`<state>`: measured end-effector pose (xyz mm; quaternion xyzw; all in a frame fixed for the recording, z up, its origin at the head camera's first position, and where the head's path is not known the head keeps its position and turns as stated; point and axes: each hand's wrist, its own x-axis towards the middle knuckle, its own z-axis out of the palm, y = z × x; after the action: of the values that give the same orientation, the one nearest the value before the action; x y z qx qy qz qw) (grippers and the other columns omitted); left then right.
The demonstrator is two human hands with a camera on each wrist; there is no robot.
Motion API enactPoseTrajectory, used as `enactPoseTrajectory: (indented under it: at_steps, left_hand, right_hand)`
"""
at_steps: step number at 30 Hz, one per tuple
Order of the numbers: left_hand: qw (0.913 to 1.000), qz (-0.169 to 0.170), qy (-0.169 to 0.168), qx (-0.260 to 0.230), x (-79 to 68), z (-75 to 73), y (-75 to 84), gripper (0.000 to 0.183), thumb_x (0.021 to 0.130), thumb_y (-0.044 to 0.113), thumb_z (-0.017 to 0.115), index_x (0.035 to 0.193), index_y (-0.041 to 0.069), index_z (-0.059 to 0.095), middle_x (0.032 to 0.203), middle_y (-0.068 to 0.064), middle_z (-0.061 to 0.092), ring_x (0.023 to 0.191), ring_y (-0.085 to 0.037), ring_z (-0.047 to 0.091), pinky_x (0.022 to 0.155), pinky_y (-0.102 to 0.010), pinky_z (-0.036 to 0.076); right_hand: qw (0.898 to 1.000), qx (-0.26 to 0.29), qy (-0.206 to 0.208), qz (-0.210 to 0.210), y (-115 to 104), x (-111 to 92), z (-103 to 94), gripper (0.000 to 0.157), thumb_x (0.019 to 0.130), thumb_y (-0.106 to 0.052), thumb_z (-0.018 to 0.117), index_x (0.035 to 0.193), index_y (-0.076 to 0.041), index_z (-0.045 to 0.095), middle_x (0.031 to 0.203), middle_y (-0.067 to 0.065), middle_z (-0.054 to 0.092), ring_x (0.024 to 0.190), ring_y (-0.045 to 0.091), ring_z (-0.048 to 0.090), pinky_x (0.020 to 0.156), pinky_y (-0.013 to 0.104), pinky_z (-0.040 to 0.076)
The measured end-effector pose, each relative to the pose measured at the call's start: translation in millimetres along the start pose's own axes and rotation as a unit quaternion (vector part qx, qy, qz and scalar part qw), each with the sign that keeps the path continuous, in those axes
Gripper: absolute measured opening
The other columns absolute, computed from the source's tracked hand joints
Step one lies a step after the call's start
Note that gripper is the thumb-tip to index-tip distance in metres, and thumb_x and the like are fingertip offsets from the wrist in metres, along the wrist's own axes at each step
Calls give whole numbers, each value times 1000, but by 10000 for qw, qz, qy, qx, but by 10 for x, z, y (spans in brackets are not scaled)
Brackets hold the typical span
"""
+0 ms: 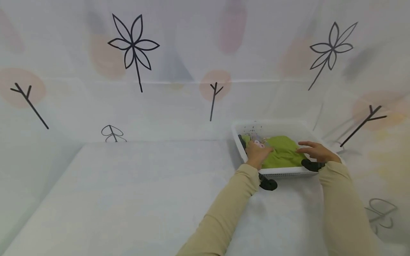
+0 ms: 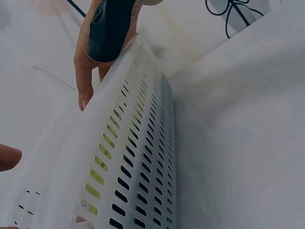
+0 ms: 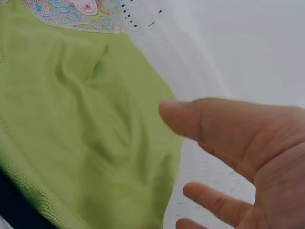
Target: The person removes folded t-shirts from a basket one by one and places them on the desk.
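Observation:
A green garment (image 1: 282,151) with a colourful printed patch lies in a white perforated plastic basket (image 1: 288,171). My left hand (image 1: 257,154) reaches over the basket's near left side, close over the printed end of the garment, its thumb and fingers spread apart. In the left wrist view only the tip of that hand's thumb (image 2: 8,158) shows clearly. Over the right side of the basket hovers my right hand (image 1: 315,151), fingers loosely extended and nothing between them. In the right wrist view this hand (image 3: 252,157) overlaps the garment's edge, beside the basket wall.
The basket stands on a white-covered table (image 1: 144,192), against a white cloth backdrop (image 1: 179,106) printed with line-drawn plants and pale blobs. A dark strip (image 3: 24,205) runs along the garment's edge. Each wrist carries a black device (image 1: 268,183).

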<state>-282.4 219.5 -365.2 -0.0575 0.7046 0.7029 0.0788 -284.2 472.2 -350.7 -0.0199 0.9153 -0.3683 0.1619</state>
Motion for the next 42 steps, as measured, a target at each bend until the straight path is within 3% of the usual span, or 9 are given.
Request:
enactPoseTrajectory:
  at_steps: [7, 17, 23, 29, 32, 36, 38, 40, 42]
  left_hand:
    - [9991, -342, -116, -210, -6, -26, 0, 91, 76, 13, 78, 150, 4, 25, 151, -24, 22, 139, -37, 24, 101, -47, 39]
    - [9978, -535, -187, -345, 50, -4, -7, 100, 77, 13, 78, 154, 3, 14, 154, -25, 16, 141, -37, 19, 101, -46, 38]
    - [9943, -769, -689, -249, 82, -33, -7, 93, 79, 12, 76, 153, 9, 20, 150, -17, 32, 136, -36, 32, 102, -49, 37]
    - [9936, -729, -804, -304, 97, -36, 0, 77, 81, 9, 76, 146, 13, 35, 142, -11, 42, 128, -34, 43, 100, -48, 39]
    - [9929, -685, -887, -408, 100, -34, -4, 75, 82, 7, 74, 147, 13, 37, 143, -10, 43, 128, -32, 43, 100, -48, 39]
    - [9915, -661, -1010, -476, 116, -29, -20, 73, 82, 5, 73, 147, 13, 40, 143, -9, 43, 128, -30, 43, 100, -47, 40]
    - [9914, -683, -1031, -417, 127, -22, -20, 73, 82, 5, 73, 147, 13, 40, 144, -9, 43, 128, -31, 43, 99, -47, 40]
    - [9917, -720, -1023, -305, 136, -16, -17, 74, 82, 4, 73, 147, 13, 40, 144, -8, 43, 129, -32, 43, 100, -47, 40]
    - [9918, -756, -1015, -200, 141, -11, -8, 75, 82, 4, 73, 148, 14, 40, 143, -8, 43, 129, -32, 43, 100, -47, 40]
  right_hand:
    - [9999, -65, -35, 137, 25, 67, 23, 73, 101, -28, 48, 144, 19, 12, 144, 45, 3, 130, 61, 16, 99, 66, 30]
    - [9992, -332, -204, 109, 31, 62, -4, 72, 103, -27, 43, 142, 22, 8, 142, 48, 8, 128, 61, 19, 101, 65, 28]
    - [9984, -532, -166, 53, 138, 100, 5, 73, 101, -27, 48, 142, 22, 12, 142, 47, 12, 128, 61, 21, 100, 65, 30]
    - [9981, -592, 134, -80, 198, 117, 28, 76, 98, -31, 55, 147, 13, 16, 144, 46, 8, 124, 60, 28, 93, 62, 38]
    - [9973, -647, 309, -153, 189, 124, 34, 78, 97, -34, 58, 149, 8, 18, 145, 42, 13, 98, 44, 51, 80, 47, 46]
    - [9975, -561, 397, -156, 179, 132, 36, 79, 96, -34, 60, 151, 4, 18, 141, 36, 24, 65, 17, 40, 63, 32, 39]
    - [9978, -506, 384, -191, 169, 125, 29, 80, 96, -33, 61, 152, 3, 16, 141, 37, 25, 72, 20, 45, 66, 34, 40]
    - [9978, -492, 349, -281, 156, 120, 27, 80, 96, -31, 61, 152, 4, 16, 144, 39, 20, 94, 33, 50, 78, 43, 42]
    - [9975, -452, 291, -449, 137, 114, 30, 79, 96, -28, 61, 151, 6, 16, 147, 41, 14, 120, 48, 36, 91, 55, 36]
